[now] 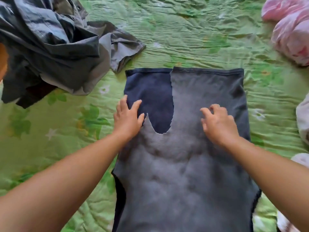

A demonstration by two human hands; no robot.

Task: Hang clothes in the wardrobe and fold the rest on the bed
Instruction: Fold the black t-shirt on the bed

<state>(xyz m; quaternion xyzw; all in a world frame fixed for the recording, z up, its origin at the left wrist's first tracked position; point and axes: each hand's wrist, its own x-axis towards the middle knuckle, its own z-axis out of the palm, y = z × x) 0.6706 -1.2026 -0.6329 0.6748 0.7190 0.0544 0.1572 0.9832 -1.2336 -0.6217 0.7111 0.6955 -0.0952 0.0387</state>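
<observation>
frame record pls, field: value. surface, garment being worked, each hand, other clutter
surface: green quilted bedspread
garment: dark sleeveless top, spread flat in the centre, paler upper layer over a navy layer
left hand: fingers spread flat on the top's left edge
right hand: fingers curled on the top's right half; grip unclear
grey clothes heap: crumpled, far left
pink cloth: bunched, far right corner
white cloth: right edge, partly out of frame

- Left hand [127, 120]: palm down, fingers straight and spread, thumb out to the side
- Right hand [219, 123]: palm down, fingers curled, tips pointing down; grip unclear
- Both forearms bare, extended forward
</observation>
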